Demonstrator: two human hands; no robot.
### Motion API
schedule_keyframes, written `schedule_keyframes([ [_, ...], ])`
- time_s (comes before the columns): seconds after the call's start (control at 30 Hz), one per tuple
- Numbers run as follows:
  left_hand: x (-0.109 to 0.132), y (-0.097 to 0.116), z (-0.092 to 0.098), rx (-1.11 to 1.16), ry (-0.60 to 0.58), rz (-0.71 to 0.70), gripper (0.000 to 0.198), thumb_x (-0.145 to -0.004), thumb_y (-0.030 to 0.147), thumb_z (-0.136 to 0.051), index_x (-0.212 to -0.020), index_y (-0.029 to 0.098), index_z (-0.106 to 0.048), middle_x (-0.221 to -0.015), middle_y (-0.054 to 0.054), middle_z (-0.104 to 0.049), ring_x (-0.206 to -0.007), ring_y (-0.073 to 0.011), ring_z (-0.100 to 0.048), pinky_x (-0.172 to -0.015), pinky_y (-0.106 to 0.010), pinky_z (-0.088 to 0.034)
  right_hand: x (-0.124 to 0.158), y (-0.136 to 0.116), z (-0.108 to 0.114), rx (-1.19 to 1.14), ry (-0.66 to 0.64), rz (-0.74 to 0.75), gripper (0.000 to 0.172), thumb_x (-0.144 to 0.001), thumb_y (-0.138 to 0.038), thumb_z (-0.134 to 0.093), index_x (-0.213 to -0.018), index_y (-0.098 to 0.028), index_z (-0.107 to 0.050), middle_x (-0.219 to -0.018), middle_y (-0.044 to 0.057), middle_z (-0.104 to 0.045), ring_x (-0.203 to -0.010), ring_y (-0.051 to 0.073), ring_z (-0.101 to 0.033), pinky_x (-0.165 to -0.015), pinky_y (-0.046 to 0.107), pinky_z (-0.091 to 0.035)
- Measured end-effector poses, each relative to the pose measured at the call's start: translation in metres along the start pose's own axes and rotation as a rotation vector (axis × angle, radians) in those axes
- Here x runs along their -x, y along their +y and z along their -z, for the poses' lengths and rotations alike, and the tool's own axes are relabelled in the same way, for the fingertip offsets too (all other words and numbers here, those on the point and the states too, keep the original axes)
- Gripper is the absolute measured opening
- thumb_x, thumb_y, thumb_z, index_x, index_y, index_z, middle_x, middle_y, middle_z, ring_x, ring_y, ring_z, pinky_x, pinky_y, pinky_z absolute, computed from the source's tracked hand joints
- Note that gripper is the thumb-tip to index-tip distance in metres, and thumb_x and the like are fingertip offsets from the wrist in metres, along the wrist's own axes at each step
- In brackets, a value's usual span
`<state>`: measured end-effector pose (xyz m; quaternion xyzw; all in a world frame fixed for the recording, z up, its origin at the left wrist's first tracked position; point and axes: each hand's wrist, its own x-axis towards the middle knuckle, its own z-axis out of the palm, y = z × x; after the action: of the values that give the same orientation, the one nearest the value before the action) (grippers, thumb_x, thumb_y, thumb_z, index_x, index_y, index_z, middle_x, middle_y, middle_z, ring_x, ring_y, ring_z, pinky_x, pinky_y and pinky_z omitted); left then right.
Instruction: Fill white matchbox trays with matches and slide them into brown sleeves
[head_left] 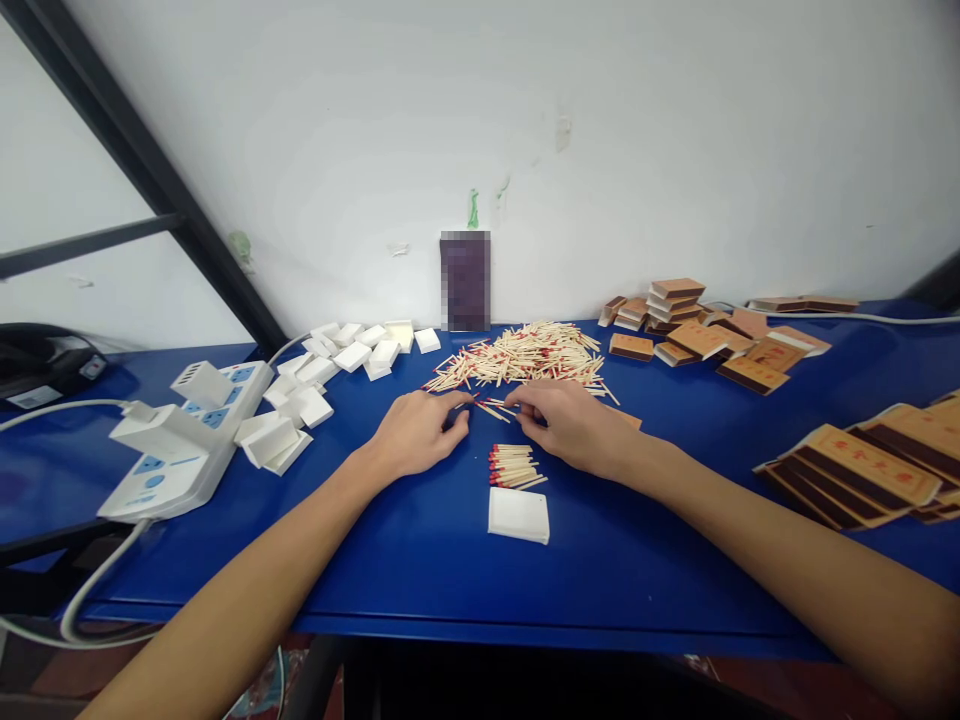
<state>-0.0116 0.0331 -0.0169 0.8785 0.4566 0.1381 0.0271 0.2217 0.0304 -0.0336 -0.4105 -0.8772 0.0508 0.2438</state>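
Observation:
A few loose matchsticks (495, 408) with red heads lie between my two hands, just in front of a big heap of matchsticks (536, 355). My left hand (420, 430) rests on the blue table, its thumb and index finger apart, the index fingertip beside the match heads. Curled fingers of my right hand (566, 425) close around the plain ends of these matchsticks; part of the grip is hidden. Nearer to me, a small row of matchsticks (514, 466) lies with red heads to the left. Directly below that row sits a white matchbox tray (519, 515).
White matchbox trays (352, 355) are scattered at the left, beside a white power strip (187, 450) with plugs and cables. Matchbox sleeves (694, 340) pile up at the back right, and flattened sleeves (862, 465) lie at the right. A wall (337, 150) rises behind the table.

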Motion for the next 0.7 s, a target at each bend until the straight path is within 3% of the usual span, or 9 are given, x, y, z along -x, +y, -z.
schedule_keyframes([
  [0.27, -0.001, 0.002, 0.001, -0.018, -0.031, -0.039, 0.037, -0.092, 0.029, -0.044, -0.119, 0.020, -0.069, -0.070, -0.004, -0.070, -0.063, -0.0188, -0.063, -0.063, -0.030, -0.043, -0.007, -0.007, -0.006, 0.011, 0.046, 0.001, 0.020, -0.089, -0.010, -0.049, -0.096, -0.016, -0.067, -0.085, 0.007, -0.067, -0.081, 0.019, -0.060, -0.075, 0.031, -0.045],
  [0.47, -0.001, 0.002, -0.001, 0.027, -0.021, -0.100, 0.034, -0.092, 0.024, -0.045, -0.113, 0.021, -0.071, -0.065, -0.001, -0.068, -0.059, -0.0164, -0.060, -0.075, -0.033, -0.043, -0.005, -0.011, -0.008, -0.015, 0.103, 0.011, 0.019, -0.095, -0.028, -0.054, -0.101, -0.015, -0.067, -0.096, 0.011, -0.068, -0.095, 0.023, -0.060, -0.085, 0.036, -0.047],
  [0.6, -0.002, 0.000, -0.003, 0.053, 0.060, -0.117, 0.033, -0.093, 0.022, -0.044, -0.110, 0.022, -0.072, -0.062, 0.002, -0.067, -0.057, -0.0140, -0.058, -0.082, -0.036, -0.040, -0.009, -0.008, -0.012, -0.024, 0.078, 0.035, 0.017, -0.093, -0.025, -0.056, -0.097, -0.016, -0.070, -0.092, 0.010, -0.071, -0.091, 0.023, -0.062, -0.083, 0.037, -0.048],
  [0.7, -0.003, -0.002, -0.003, 0.073, 0.173, -0.022, 0.030, -0.091, 0.025, -0.047, -0.103, 0.021, -0.074, -0.055, 0.003, -0.062, -0.052, -0.0131, -0.054, -0.079, -0.035, -0.042, -0.011, -0.006, -0.010, -0.022, 0.014, 0.065, 0.018, -0.091, -0.014, -0.054, -0.091, -0.017, -0.072, -0.090, 0.008, -0.072, -0.088, 0.020, -0.063, -0.083, 0.036, -0.048],
])
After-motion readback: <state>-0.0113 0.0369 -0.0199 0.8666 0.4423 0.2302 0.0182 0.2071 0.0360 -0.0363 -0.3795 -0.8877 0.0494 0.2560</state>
